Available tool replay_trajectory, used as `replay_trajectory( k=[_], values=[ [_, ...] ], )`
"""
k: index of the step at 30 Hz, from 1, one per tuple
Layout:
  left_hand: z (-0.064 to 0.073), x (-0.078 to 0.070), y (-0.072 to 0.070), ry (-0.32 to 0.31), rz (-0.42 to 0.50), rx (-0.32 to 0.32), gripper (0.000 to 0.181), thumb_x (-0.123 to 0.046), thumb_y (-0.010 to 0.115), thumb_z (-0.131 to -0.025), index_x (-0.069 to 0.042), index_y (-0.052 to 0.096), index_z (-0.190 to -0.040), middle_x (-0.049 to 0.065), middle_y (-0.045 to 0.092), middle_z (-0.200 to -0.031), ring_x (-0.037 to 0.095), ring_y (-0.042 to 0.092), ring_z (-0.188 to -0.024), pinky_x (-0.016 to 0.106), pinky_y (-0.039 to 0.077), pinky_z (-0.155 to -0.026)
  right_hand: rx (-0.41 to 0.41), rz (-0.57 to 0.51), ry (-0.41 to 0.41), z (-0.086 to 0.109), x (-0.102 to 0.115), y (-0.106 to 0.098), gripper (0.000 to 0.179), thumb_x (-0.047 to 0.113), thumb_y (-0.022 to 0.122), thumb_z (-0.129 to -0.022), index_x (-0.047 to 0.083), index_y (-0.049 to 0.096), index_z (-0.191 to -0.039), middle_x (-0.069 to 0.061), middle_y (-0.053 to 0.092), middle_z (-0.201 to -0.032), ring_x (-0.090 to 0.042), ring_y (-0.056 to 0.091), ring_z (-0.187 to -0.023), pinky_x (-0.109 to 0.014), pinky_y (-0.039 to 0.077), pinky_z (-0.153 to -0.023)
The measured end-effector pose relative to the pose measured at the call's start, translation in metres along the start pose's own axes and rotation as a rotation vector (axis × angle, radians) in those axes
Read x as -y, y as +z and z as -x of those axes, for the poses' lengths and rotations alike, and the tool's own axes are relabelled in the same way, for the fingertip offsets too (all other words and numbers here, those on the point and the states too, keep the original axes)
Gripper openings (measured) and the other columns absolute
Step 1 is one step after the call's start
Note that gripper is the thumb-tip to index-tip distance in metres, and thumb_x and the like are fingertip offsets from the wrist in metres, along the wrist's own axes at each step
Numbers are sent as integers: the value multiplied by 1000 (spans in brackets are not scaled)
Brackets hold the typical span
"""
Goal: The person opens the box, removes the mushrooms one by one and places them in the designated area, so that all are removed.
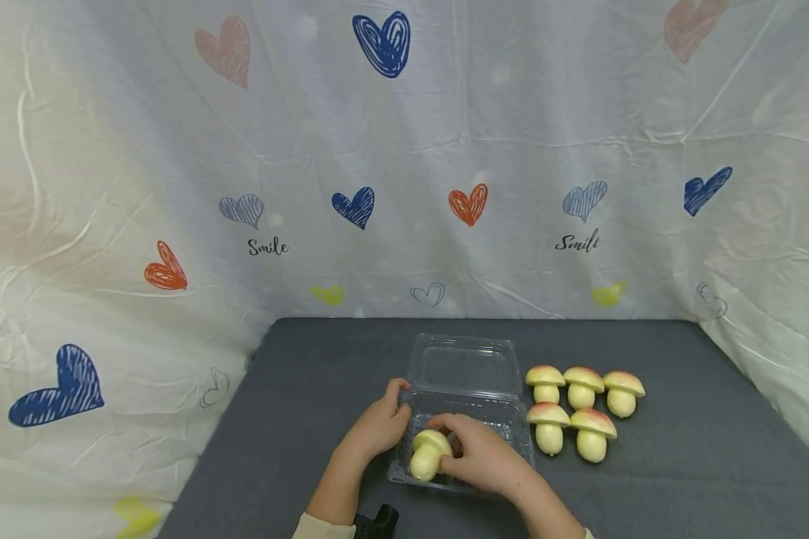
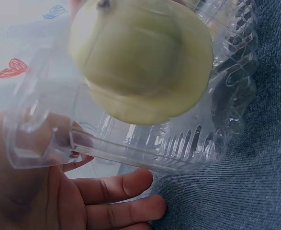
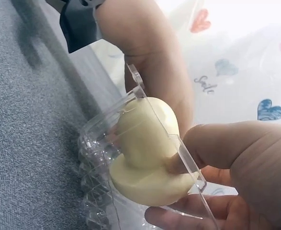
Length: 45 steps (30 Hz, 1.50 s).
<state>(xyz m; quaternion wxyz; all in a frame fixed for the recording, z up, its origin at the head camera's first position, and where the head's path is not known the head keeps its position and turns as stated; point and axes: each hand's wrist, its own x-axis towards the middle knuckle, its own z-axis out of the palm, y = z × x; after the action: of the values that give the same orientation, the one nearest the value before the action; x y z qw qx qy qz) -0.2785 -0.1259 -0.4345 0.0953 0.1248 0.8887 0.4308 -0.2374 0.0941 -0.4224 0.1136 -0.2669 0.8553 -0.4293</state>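
In the head view, a clear plastic clamshell container (image 1: 505,419) lies with its lid (image 1: 468,365) tipped back. My right hand (image 1: 487,455) reaches over the container and grips a pale yellow toy mushroom (image 1: 426,458), stem toward me, at the container's near left. The right wrist view shows the thumb against this mushroom (image 3: 147,139), partly seen through the plastic wall. At the container's left side, my left hand (image 1: 377,425) touches the rim near the hinge. Its lower fingers (image 2: 121,211) extend loosely outside the plastic in the left wrist view.
Several more toy mushrooms (image 1: 582,388) with reddish cap tops stand in two rows right of the container. Dark grey cloth (image 1: 297,389) covers the table. A white curtain (image 1: 404,150) printed with hearts hangs behind. A black strap device (image 1: 377,522) sits at the left wrist.
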Motion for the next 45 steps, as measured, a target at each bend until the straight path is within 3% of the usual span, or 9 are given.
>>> replay_trajectory(
  k=[9,23,29,33,37,40,45],
  values=[
    [0,1,1,-6,0,-2,42,-20,37,-109,-9,35,-150,-1,44,-57,13,32,-43,31,30,-43,-28,24,-32,2,1,-5,46,9,72,-87,7,65,-133,0,64,-124,-12,62,-86,-31,52,-71],
    [-2,-1,1,1,-10,-12,40,-18,37,-108,-10,36,-147,-1,45,-58,12,32,-44,31,30,-43,-52,0,-28,8,0,-20,48,9,68,-90,5,61,-137,-5,63,-125,-18,63,-87,-31,53,-68],
    [-2,-1,2,-1,-21,-23,40,-18,37,-107,-10,36,-147,-2,46,-57,12,34,-44,31,30,-43,-50,-36,-12,12,-1,-29,48,9,66,-94,6,58,-141,-7,61,-128,-12,59,-64,-31,50,-59],
    [-2,-1,3,-7,-25,-29,40,-18,37,-108,-10,36,-147,-2,45,-56,12,33,-43,30,30,-43,-71,-32,8,16,0,-37,48,7,65,-93,9,59,-141,-4,65,-113,-8,49,-52,-30,47,-53],
    [-1,-1,2,11,-26,-37,40,-17,38,-107,-9,37,-147,-4,43,-55,11,31,-43,29,28,-42,-94,-48,34,21,3,-46,48,8,66,-93,11,59,-141,-4,63,-109,-10,49,-53,-31,47,-52],
    [0,-1,1,26,-19,-36,40,-16,38,-108,-8,37,-147,-5,41,-54,9,28,-42,27,27,-41,-112,-53,54,25,5,-51,49,7,67,-94,10,58,-142,-6,59,-120,-13,52,-56,-32,48,-53],
    [1,0,0,33,-6,-18,42,-17,38,-108,-7,36,-149,-6,39,-54,8,25,-42,26,26,-41,-139,-40,64,31,6,-59,50,5,66,-93,12,58,-143,-8,57,-112,-14,49,-54,-32,46,-51]
  ],
)
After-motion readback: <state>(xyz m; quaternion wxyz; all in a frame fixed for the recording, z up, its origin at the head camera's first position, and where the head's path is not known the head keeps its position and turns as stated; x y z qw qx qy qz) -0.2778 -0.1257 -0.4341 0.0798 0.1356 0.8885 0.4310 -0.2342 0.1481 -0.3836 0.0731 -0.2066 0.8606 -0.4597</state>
